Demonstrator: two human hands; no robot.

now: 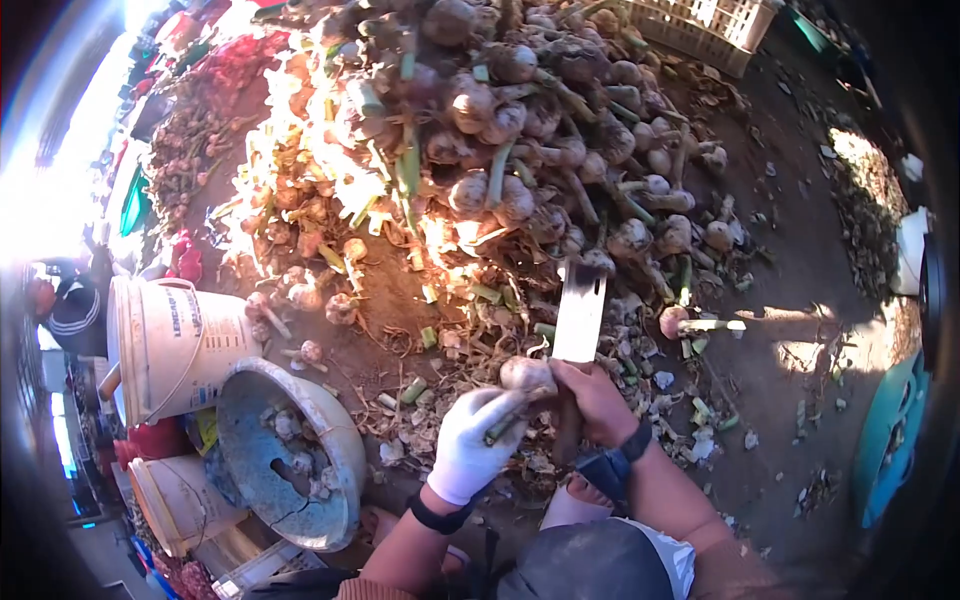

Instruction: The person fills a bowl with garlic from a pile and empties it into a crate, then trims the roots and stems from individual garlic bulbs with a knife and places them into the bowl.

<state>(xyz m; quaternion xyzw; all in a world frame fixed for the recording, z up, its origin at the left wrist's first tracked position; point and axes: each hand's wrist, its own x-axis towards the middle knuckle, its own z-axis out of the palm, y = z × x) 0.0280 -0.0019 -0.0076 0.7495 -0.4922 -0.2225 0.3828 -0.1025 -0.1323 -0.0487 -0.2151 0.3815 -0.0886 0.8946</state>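
My left hand [480, 442], in a white glove, holds a garlic bulb [529, 376] by its stalk, with the bulb pointing up and to the right. My bare right hand [600, 401] grips the dark handle of a broad-bladed knife [580, 311]. Its blade points away from me and carries a dark slot near the far end. The bulb is close beside the handle end of the blade; whether they touch I cannot tell. Beyond both hands lies a large heap of garlic [517, 127] with stalks on. Trimmed stalks and dry skins [427, 420] litter the ground around my hands.
At the left, a worn blue basin [349, 457] holding some bulbs leans by a white plastic bucket [225, 330] and a second bucket [180, 502]. A plastic crate [697, 45] stands at the top right. A turquoise basin [870, 450] is at the far right.
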